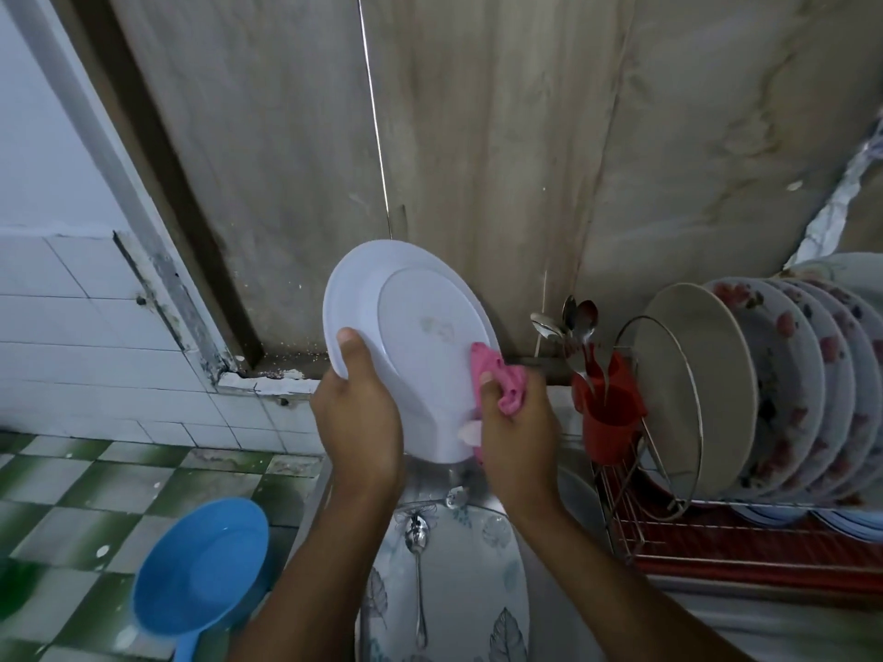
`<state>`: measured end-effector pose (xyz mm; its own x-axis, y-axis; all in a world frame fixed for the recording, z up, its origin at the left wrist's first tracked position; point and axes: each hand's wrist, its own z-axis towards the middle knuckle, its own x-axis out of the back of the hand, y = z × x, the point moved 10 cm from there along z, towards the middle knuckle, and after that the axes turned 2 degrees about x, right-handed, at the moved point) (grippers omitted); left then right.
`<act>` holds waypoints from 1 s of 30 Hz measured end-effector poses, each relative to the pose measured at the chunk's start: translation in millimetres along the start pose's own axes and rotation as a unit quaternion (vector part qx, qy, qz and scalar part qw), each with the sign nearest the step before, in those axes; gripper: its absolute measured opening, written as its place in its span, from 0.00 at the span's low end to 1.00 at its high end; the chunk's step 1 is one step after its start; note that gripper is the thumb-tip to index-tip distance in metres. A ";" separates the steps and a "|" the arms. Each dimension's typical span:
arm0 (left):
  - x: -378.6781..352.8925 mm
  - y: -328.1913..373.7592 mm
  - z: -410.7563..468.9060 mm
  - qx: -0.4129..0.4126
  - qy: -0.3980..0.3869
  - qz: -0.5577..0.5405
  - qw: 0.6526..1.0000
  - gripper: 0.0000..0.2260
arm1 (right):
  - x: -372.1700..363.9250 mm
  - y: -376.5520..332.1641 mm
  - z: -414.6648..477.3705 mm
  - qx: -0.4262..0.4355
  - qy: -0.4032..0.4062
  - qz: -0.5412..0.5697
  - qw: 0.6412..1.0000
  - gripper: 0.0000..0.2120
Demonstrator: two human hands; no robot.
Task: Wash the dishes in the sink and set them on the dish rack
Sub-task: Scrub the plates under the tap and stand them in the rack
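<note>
My left hand (356, 413) grips the lower left rim of a white plate (406, 322), held tilted above the sink with its underside facing me. My right hand (516, 422) holds a pink cloth (497, 377) pressed against the plate's lower right edge. Below my arms, a leaf-patterned plate (458, 580) lies in the sink with a metal spoon (416, 532) on it. The dish rack (716, 532) stands at the right, holding several plates (716, 389) upright, most with red flower prints.
A red cutlery cup (609, 422) with spoons hangs on the rack's left end. A blue plastic scoop (200, 566) sits low on the left over the green-and-white checked floor (71, 494). A stained wall (478, 136) rises behind the sink; white tiles (71, 327) are at left.
</note>
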<state>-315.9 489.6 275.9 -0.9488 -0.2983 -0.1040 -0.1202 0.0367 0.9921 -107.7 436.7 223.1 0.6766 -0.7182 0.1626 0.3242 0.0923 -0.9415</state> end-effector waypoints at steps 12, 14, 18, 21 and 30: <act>23.2 -4.2 -17.5 -0.084 -0.033 0.115 0.989 0.15 | 2.4 52.8 24.0 -0.086 -0.006 -0.066 0.994 0.06; 20.8 -6.0 -25.3 -0.107 -0.075 0.128 0.983 0.14 | 2.2 51.8 49.8 -0.092 -0.026 -0.097 0.991 0.10; 15.3 -14.3 -28.2 -0.120 -0.129 0.191 0.966 0.16 | -15.2 -6.1 80.5 -0.013 -0.040 -0.087 0.995 0.11; 10.3 -20.9 -32.9 -0.116 -0.151 0.208 0.959 0.20 | -37.5 -54.5 60.3 0.104 -0.082 -0.073 0.989 0.11; -2.4 -35.2 -25.5 -0.020 -0.137 0.131 0.982 0.35 | -43.9 -83.1 23.0 0.225 -0.081 -0.067 0.969 0.07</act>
<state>-301.9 464.7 243.1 -0.9892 -0.0165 0.1458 0.1451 0.0383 0.9887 -149.1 476.4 301.0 0.6922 -0.6295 0.3529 0.6464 0.3235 -0.6910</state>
